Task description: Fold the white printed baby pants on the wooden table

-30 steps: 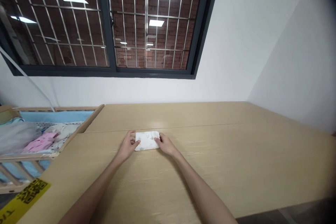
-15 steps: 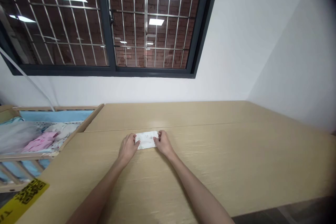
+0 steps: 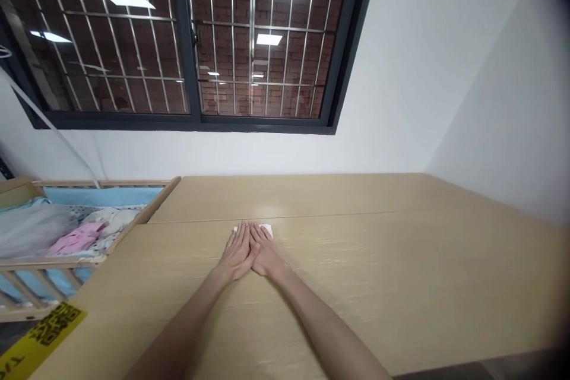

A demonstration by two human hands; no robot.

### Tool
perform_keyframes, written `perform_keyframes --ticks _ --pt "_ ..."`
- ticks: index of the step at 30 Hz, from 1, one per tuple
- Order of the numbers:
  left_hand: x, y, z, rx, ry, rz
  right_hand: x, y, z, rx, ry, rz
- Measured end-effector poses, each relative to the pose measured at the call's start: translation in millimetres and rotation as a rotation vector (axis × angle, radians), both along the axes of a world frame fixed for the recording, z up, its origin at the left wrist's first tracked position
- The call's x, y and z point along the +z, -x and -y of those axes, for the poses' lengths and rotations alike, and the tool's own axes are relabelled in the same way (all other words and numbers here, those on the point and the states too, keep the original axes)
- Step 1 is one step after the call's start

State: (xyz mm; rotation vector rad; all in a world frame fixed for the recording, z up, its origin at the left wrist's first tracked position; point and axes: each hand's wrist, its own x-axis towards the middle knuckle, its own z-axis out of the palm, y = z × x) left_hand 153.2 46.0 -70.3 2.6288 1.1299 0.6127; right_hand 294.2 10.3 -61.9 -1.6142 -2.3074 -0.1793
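A small folded white cloth (image 3: 268, 229) lies on the wooden tabletop (image 3: 356, 285), mostly hidden under my hands. Only its upper corners show, at either side of my fingers. My left hand (image 3: 237, 254) rests flat on the cloth with its fingers stretched forward. Beside it, my right hand (image 3: 265, 252) is also laid flat, fingers extended over the cloth. The two hands touch at the thumbs.
To the left stands a wooden crib (image 3: 53, 262) with blue lining, holding a pink cloth (image 3: 78, 237) and pale bedding. A yellow label (image 3: 44, 335) with a printed code lies at the table's lower left. Behind are a white wall and a barred window (image 3: 196, 122).
Both hands have let go of the cloth's side edges and moved together, now lying flat on top of it. The view has shifted slightly.
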Motion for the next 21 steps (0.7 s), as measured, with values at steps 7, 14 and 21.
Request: perform_keyframes --ticks 7,14,21 --pt "-3.5 16.2 -7.7 0.052 0.014 -0.071 10.6 -8.8 7.3 -0.060 0.099 -0.098" --pt "-7.1 23.0 -7.5 0.110 -0.011 -0.096 11.9 -35.1 14.1 -0.148 0.236 -0.195" --pt "-3.9 29.0 -0.7 0.068 -0.141 -0.058 14.2 -43.9 18.3 -0.119 0.216 -0.222"
